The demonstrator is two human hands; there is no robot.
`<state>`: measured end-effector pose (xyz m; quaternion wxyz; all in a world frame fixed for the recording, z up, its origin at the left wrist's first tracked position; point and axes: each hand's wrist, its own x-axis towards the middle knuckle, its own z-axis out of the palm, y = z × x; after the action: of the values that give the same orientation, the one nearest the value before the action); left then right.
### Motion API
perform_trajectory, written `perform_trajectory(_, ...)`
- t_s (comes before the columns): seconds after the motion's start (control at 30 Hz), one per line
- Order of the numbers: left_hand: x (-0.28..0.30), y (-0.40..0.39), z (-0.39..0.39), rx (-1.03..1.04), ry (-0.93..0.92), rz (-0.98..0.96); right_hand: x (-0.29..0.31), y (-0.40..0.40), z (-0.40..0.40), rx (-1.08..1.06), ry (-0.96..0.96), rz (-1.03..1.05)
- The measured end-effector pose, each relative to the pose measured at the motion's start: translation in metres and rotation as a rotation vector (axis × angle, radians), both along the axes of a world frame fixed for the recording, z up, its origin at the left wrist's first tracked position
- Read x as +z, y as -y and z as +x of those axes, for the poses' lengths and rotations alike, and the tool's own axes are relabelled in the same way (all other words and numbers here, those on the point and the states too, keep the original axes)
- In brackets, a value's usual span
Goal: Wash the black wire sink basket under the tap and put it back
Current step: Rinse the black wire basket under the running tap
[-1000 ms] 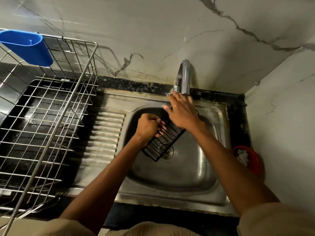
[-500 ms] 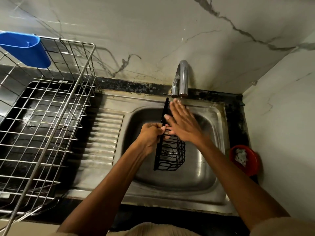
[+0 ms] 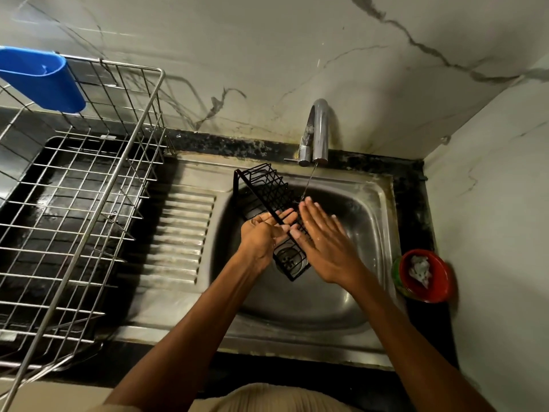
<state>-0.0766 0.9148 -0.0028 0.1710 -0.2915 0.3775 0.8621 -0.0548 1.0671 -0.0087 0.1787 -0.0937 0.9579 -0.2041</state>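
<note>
The black wire sink basket (image 3: 265,191) is long and narrow and hangs tilted over the steel sink (image 3: 368,295), its far end raised toward the back left. My left hand (image 3: 263,234) grips it near the middle from the left side. My right hand (image 3: 322,239) lies flat with fingers straight against the basket's right side. A thin stream of water runs from the chrome tap (image 3: 316,135) and lands by my right fingertips. The basket's lower end hangs over the drain (image 3: 292,258).
A large steel wire dish rack (image 3: 89,203) stands on the black counter at the left, with a blue plastic cup holder (image 3: 44,78) hooked on its back rim. A red bowl (image 3: 423,275) holding something white sits right of the sink. Marble walls close the back and right.
The basket has swung from upright to a tilt with its far end toward the back left. My right hand slid down along its side. Water now shows running from the tap.
</note>
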Motion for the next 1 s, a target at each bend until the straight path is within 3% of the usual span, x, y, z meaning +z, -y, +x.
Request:
perform_trajectory(0.13,0.000,-0.007,0.001,0.065,0.015,0.037,0.006,-0.002,0.012,-0.127,0.030,0.026)
perform_trajectory(0.27,-0.003,-0.010,-0.001,0.053,0.021,0.052,0.023,0.012,0.046,-0.007,-0.029,0.101)
perform_trajectory(0.33,-0.005,-0.009,0.001,0.051,0.031,0.056,0.028,0.008,0.043,-0.055,-0.053,0.001)
perform_trajectory(0.47,-0.011,-0.009,0.012,-0.014,0.039,0.014,0.029,-0.008,0.001,-0.398,-0.135,-0.347)
perform_trajectory(0.53,-0.015,-0.010,0.019,-0.070,0.039,-0.026,0.028,-0.012,-0.027,-0.512,-0.110,-0.403)
perform_trajectory(0.67,-0.018,-0.014,0.027,-0.188,-0.030,-0.075,0.025,-0.004,-0.071,-0.611,0.074,-0.571)
perform_trajectory(0.9,-0.005,-0.019,0.015,-0.280,-0.092,-0.137,0.047,-0.003,-0.099,-0.708,-0.111,-0.647)
perform_trajectory(1.0,-0.005,-0.020,0.015,-0.324,-0.081,-0.157,0.063,-0.001,-0.102,-0.705,0.086,-0.844)
